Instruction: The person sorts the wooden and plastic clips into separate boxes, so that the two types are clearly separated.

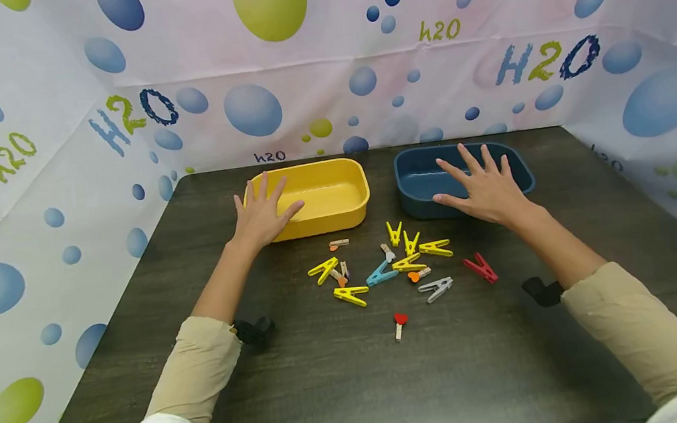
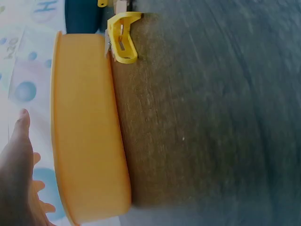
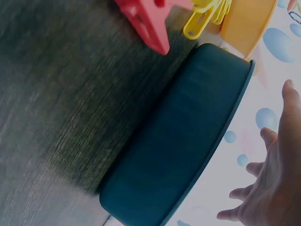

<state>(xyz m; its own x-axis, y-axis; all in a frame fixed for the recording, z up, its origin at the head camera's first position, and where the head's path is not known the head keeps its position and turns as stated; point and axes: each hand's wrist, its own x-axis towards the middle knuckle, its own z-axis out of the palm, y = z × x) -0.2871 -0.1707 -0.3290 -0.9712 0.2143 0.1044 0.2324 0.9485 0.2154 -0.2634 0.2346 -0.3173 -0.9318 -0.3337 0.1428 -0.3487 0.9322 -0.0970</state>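
Observation:
My left hand (image 1: 261, 215) is spread flat over the left front of a yellow tray (image 1: 339, 219), fingers straight and holding nothing. Over the dark blue tray (image 1: 429, 209) my right hand (image 1: 486, 189) hovers with its fingers fanned out, also holding nothing. In front of the trays lie scattered clothespins: several yellow clothespins (image 1: 350, 296), a light blue clothespin (image 1: 381, 273), a grey clothespin (image 1: 436, 289) and a red clothespin (image 1: 481, 268). Small wooden clothespins lie among them, one with a red heart (image 1: 400, 318) nearest me. The left wrist view shows the yellow tray's side (image 2: 89, 127) beside the hand.
Both trays stand side by side at the back of the dark wooden table (image 1: 343, 399), with a gap between them. Behind and at the sides hangs a white sheet (image 1: 190, 36) printed with bubbles. Dark wrist mounts (image 1: 255, 331) stick out from both forearms.

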